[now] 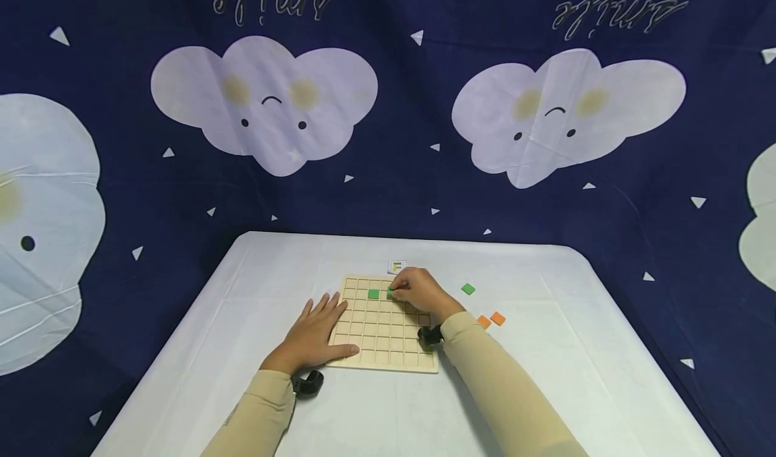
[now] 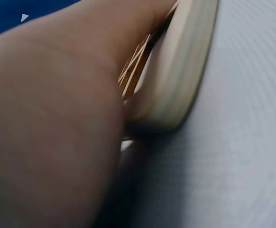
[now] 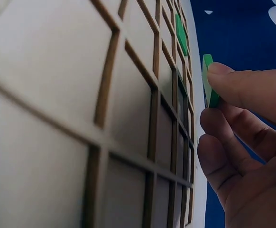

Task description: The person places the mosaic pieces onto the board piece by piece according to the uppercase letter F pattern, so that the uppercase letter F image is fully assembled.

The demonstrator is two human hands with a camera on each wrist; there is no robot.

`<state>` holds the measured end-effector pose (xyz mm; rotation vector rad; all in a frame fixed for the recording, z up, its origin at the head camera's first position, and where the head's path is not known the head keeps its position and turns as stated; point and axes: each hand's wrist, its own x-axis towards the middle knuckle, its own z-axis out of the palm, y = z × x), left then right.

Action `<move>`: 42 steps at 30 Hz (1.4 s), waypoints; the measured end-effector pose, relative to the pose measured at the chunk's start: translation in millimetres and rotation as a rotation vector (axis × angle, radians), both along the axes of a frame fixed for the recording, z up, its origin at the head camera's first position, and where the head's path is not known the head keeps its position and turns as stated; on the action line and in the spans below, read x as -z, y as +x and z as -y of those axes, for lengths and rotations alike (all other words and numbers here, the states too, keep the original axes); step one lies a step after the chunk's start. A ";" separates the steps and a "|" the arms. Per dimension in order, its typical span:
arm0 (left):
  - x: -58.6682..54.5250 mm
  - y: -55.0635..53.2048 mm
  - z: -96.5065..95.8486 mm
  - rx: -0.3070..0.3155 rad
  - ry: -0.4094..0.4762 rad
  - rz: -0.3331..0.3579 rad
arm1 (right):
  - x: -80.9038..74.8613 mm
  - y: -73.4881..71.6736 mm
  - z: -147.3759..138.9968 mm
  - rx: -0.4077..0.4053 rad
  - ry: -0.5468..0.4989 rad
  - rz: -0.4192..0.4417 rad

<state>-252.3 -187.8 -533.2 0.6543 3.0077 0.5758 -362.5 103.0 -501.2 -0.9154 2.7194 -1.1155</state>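
Observation:
A wooden grid board (image 1: 378, 336) lies on the white table, with one green square tile (image 1: 373, 294) set in a cell near its far edge. My right hand (image 1: 418, 290) pinches a second green tile (image 3: 210, 80) between thumb and fingers. In the right wrist view that tile is tilted on edge, just off the board's surface. My left hand (image 1: 315, 334) rests with spread fingers on the board's left side, its thumb across the near left corner. The left wrist view shows the hand (image 2: 57, 109) against the board's thick edge (image 2: 185, 71).
A small printed card (image 1: 397, 267) lies beyond the board's far edge. To the right are a loose green tile (image 1: 468, 288) and two orange tiles, one (image 1: 498, 318) beside the other, near my right forearm. Dark blue cloth with clouds (image 1: 263, 106) hangs behind the table.

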 end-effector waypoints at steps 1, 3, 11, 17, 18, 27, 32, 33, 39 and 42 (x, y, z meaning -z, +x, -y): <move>-0.3 0.1 0.1 0.001 0.000 -0.002 | 0.5 -0.3 1.9 0.003 0.009 0.001; -0.7 0.1 0.3 0.001 0.001 -0.006 | 2.0 -0.7 5.6 0.014 0.019 0.000; 1.7 -2.8 -1.2 -0.004 -0.010 0.000 | 4.4 1.2 17.0 0.055 0.048 -0.021; 2.3 -3.3 -2.1 -0.004 -0.017 -0.002 | 5.4 2.2 19.6 0.085 0.061 0.004; 2.1 -3.2 -2.2 -0.003 -0.017 -0.004 | 5.7 2.3 19.7 0.084 0.058 0.008; 2.4 -2.1 -2.5 -0.009 -0.018 0.004 | 7.9 3.9 19.3 0.088 0.046 0.031; 1.9 -1.5 -2.9 -0.012 -0.020 0.007 | 6.7 3.2 13.9 0.077 0.033 0.031; 1.7 -1.4 -2.8 -0.012 -0.018 0.005 | 6.1 2.8 11.8 0.074 0.027 0.032; 0.9 -1.3 -1.7 -0.010 -0.023 -0.001 | 0.9 -0.7 -8.2 0.087 0.002 0.030; 0.6 -1.5 -0.7 -0.007 -0.025 -0.002 | -3.2 -1.9 -21.4 0.114 -0.007 0.039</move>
